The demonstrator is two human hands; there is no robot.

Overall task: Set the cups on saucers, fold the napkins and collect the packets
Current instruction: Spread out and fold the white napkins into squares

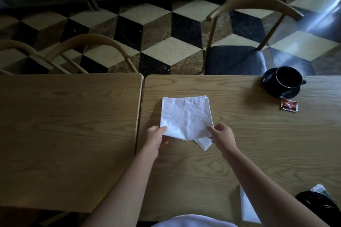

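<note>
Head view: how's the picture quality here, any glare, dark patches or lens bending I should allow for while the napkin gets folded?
Head view: dim overall, the white napkin brightest; bluish glare streaks the floor at top right; the black cup and saucer lose detail in shadow; wide-angle bending curves the table edges; left hand and right hand sharp enough.

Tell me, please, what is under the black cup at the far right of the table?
The black cup stands on a black saucer, whose rim shows around it, on the wooden table. The saucer's middle is covered by the cup and cannot be seen.
</note>
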